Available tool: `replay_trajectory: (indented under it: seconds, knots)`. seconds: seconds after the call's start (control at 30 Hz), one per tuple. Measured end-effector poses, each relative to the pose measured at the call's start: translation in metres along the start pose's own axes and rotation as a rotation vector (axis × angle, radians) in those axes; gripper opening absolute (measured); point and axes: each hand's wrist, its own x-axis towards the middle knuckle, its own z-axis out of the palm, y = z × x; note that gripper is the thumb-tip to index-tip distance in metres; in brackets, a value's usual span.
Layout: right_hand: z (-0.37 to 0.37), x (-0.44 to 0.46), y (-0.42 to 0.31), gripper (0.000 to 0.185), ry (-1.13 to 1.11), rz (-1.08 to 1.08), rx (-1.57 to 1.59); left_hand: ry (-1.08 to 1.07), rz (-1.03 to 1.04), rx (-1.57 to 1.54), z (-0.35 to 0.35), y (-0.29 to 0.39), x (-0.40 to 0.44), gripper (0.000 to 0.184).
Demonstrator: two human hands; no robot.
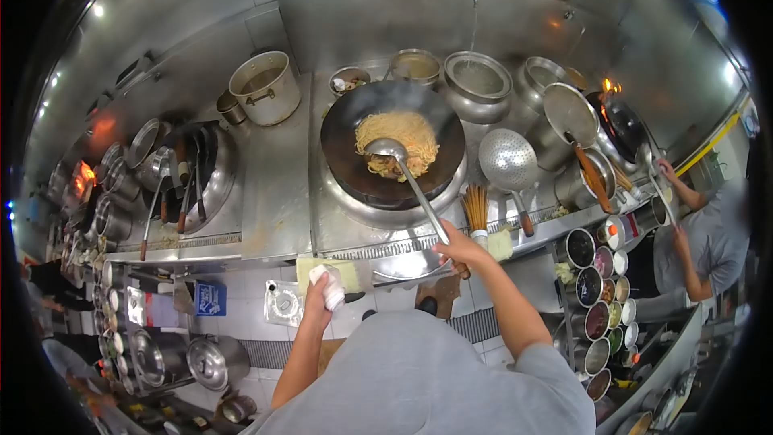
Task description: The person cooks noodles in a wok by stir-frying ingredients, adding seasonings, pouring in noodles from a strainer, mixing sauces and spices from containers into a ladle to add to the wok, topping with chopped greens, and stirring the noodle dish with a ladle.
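Note:
A large dark wok (342, 141) sits on the burner in front of me, steaming, with noodles (411, 133) and darker bits in it. My right hand (461, 247) is wrapped round the handle of a steel ladle (386, 149), whose bowl rests among the noodles. Closer to my body, my left hand (322, 294) grips a bunched white cloth (332, 288) in front of the stove edge, apart from the wok. A bamboo brush (477, 209) and a perforated skimmer (508, 159) lie to the right of the wok.
Behind the wok stand a lidless pot (266, 93) and several metal bowls; water runs from a faucet (473, 0). Seasoning tins (580, 248) line the right. A co-worker (700, 242) works at a flaming wok there. A blue box (210, 299) is at lower left.

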Motion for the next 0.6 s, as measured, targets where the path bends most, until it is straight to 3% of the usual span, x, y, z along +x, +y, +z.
replay_trajectory:
  seconds: [0.03,0.17,0.23,0.3,0.37,0.47,0.57,0.6]
  knots:
    - [0.005,0.018,0.0,0.069,0.095,0.052,-0.198,-0.013,0.008,-0.009,0.005,-0.005,0.002,0.035]
    - [-0.006,0.019,-0.04,0.061,0.246,-0.077,-0.166,-0.136,-0.043,-0.021,0.019,0.006,0.015,0.038]
    - [-0.013,0.031,-0.06,0.059,0.367,-0.161,-0.217,-0.195,-0.183,-0.227,0.047,0.012,0.039,0.049]
    - [-0.019,0.06,-0.081,0.059,0.425,-0.226,-0.279,-0.268,-0.235,-0.218,0.077,0.019,0.071,0.058]
    - [-0.025,0.106,-0.074,0.06,0.626,-0.292,-0.76,-0.299,-0.267,-0.178,0.105,0.021,0.114,0.06]
    - [-0.027,0.096,-0.059,0.063,0.522,-0.245,-0.849,-0.223,-0.263,-0.179,0.155,0.041,0.141,0.062]
    - [-0.044,0.021,-0.044,0.065,0.528,-0.24,-1.051,-0.098,-0.303,-0.108,0.187,0.031,0.187,0.024]
    - [-0.046,-0.005,-0.046,0.067,0.559,-0.231,-1.118,-0.108,-0.312,-0.115,0.19,0.017,0.209,0.024]
